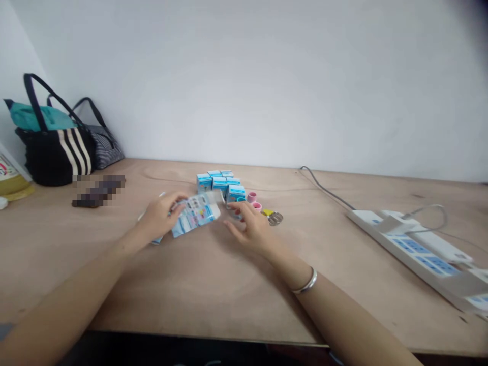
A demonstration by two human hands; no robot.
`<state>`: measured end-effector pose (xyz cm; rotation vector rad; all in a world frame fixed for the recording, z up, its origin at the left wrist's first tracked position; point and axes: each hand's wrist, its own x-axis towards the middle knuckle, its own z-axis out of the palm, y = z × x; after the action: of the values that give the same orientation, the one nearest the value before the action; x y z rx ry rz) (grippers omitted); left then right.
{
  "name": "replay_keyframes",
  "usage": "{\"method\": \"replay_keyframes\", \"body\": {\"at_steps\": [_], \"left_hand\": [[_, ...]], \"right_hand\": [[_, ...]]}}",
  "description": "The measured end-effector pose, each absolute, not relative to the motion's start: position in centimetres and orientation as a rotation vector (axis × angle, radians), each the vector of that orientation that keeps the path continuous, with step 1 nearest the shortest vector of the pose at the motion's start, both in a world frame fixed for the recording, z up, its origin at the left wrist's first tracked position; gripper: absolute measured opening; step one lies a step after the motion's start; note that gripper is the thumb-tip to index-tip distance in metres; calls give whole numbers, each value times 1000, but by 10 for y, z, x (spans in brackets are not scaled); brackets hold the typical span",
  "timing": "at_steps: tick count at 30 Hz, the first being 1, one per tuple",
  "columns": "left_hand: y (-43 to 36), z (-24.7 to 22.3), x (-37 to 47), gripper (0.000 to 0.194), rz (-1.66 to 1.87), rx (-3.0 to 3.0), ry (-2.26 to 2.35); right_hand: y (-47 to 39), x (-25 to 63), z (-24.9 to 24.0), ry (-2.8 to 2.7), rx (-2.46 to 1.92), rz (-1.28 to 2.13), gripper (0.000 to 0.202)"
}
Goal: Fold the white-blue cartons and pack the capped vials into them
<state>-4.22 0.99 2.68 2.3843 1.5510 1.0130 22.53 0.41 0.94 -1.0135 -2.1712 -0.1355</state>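
My left hand (pixel 162 216) is closed on the left end of a flat blue and white printed box (pixel 196 212), which is held just above the table with its flap end to the right. My right hand (pixel 249 226) is beside that flap end, its thumb and fingers apart and nothing visible between them. Part of another blue and white item shows beneath my left hand. Behind the held box stand several small blue and white boxes (pixel 219 182). Pink rings (pixel 252 197) and a teal ring lie near my right fingers.
Yellow-handled scissors (pixel 271 217) lie right of the rings. White power strips (pixel 412 249) with cables occupy the right side. At the left are a dark phone (pixel 99 192), a black striped bag (pixel 57 155), a grey striped bag (pixel 104 147) and a yellow-filled container (pixel 13 178).
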Motion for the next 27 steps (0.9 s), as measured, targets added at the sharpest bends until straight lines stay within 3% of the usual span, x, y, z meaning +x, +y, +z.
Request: {"method": "replay_keyframes", "body": {"at_steps": [3, 9, 13, 19, 27], "left_hand": [[17, 38, -80, 33, 836, 2193, 1773], [21, 37, -119, 32, 420, 2157, 2110], [23, 40, -111, 39, 433, 2337, 2232], [39, 41, -32, 36, 625, 2805, 1606], [95, 48, 72, 77, 412, 3069, 1383]], "right_hand": [[2, 222, 9, -2242, -1017, -198, 28], [-1, 218, 7, -2411, -1010, -189, 22], [3, 218, 4, -2572, -915, -102, 13], [5, 216, 1, -2679, -867, 21, 21], [5, 217, -4, -2680, -889, 8, 24]]}}
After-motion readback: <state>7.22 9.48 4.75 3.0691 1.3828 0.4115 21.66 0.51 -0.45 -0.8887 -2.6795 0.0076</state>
